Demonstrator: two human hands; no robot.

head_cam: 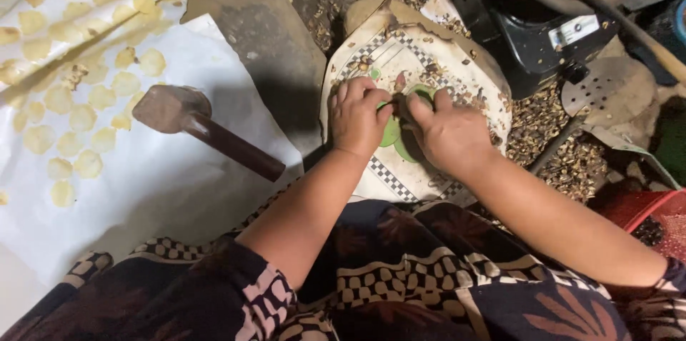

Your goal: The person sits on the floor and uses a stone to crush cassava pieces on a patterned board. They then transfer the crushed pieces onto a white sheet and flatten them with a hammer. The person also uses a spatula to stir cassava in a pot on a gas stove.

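My left hand (357, 116) and my right hand (446, 134) press side by side on a green plastic sheet (391, 132) lying on a round stone slab (400, 48) covered with a checkered cloth. The fingers of both hands curl over something small between them; what it is stays hidden. Dark husk bits are scattered on the slab around my hands.
A wooden-handled mallet (193, 123) lies on a white sheet (164, 191) to the left, with several flattened pale yellow chips (71, 119) laid out. Dark husks (550, 134), a black machine (550, 27), a perforated ladle (607, 87) and a red basket (643, 212) sit right.
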